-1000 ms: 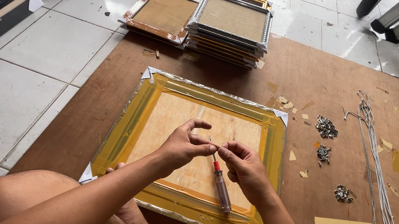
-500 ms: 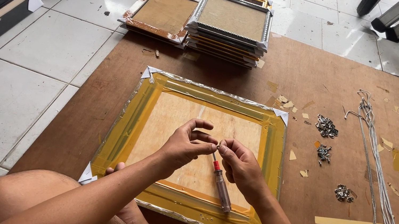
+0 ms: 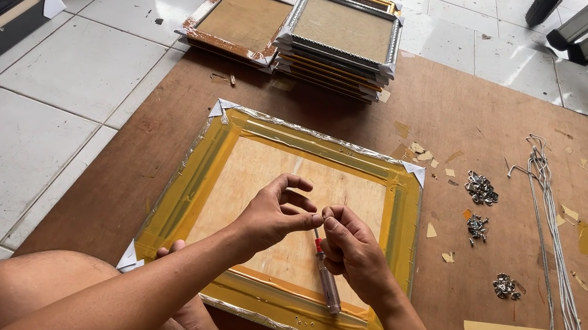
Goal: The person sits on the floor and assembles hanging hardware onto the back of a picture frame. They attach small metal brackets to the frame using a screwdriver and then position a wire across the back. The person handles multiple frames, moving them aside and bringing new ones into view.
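Sitting cross-legged over a brown board (image 3: 475, 132), a person is seen with both hands brought together above a frame (image 3: 283, 227) laid face down. The left hand (image 3: 274, 213) is half closed, thumb and forefinger pinched on something too small to make out; the other fingers are spread loose. The right hand (image 3: 355, 251) is curled, fingertips meeting those of the left, and a screwdriver (image 3: 327, 278) with a red collar is tucked under its palm, tip pointing toward the person's lap and hanging just above the frame's plywood back. The frame lies at the middle of the board, its back already sealed all round with yellow tape, white corner guards fitted at the four corners. No hardware can be seen fixed to the back yet, so the taping is judged done and the fitting of hangers still open. To the right, small heaps of metal fittings (image 3: 481, 188) are scattered, well apart from the hands, and a bundle of wire (image 3: 553, 232) is laid beside them with tape scraps between. Beyond the frame, a stack of frames (image 3: 341, 38) is set at the board's far edge, one single frame (image 3: 243, 20) beside it on the tiles.
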